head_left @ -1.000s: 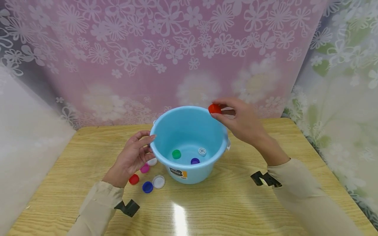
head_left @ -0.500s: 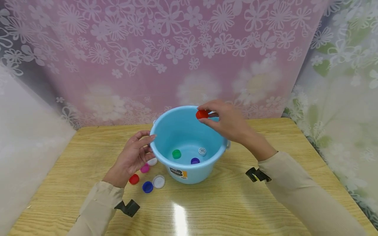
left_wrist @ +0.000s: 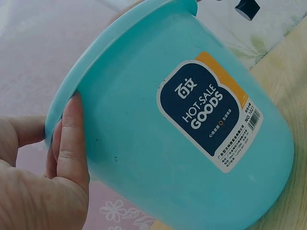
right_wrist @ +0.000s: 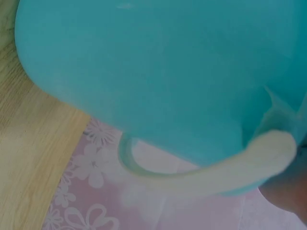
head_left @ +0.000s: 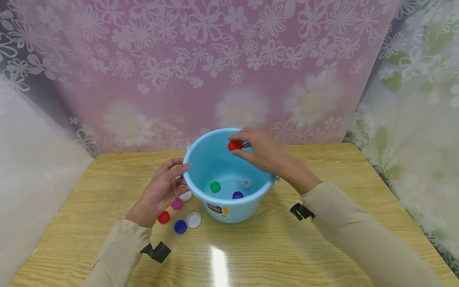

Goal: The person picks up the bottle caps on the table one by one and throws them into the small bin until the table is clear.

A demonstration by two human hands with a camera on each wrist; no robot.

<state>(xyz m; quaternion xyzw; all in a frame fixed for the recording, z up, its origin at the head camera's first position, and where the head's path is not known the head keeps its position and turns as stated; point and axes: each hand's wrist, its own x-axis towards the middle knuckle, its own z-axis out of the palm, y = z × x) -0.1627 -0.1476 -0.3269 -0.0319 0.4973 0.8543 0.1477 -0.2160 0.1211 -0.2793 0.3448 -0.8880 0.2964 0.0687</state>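
Note:
A light-blue plastic bucket (head_left: 232, 211) stands on the wooden table, its label facing the near side. My left hand (head_left: 162, 190) grips its left rim, thumb over the edge and fingers outside, as the left wrist view shows with the bucket wall (left_wrist: 129, 120). Over the bucket's opening, my right hand (head_left: 263, 153) pinches a red bottle cap (head_left: 234, 145) between thumb and fingers. On the bucket's bottom lie a green cap (head_left: 215, 187), a grey-white cap (head_left: 246, 183) and a purple cap (head_left: 238, 195). In the right wrist view the bucket's handle (right_wrist: 206, 177) hides most of the hand.
Left of the bucket on the table (head_left: 272, 247) lie a red cap (head_left: 163, 217), a blue cap (head_left: 180, 227), a pink cap (head_left: 177, 204) and two white caps, one white cap (head_left: 193, 220) nearer the front. A flowered curtain (head_left: 229, 71) hangs behind.
My right hand has moved left and slightly down, carrying the red cap from the bucket's right rim to above its opening. The left hand keeps its grip on the rim.

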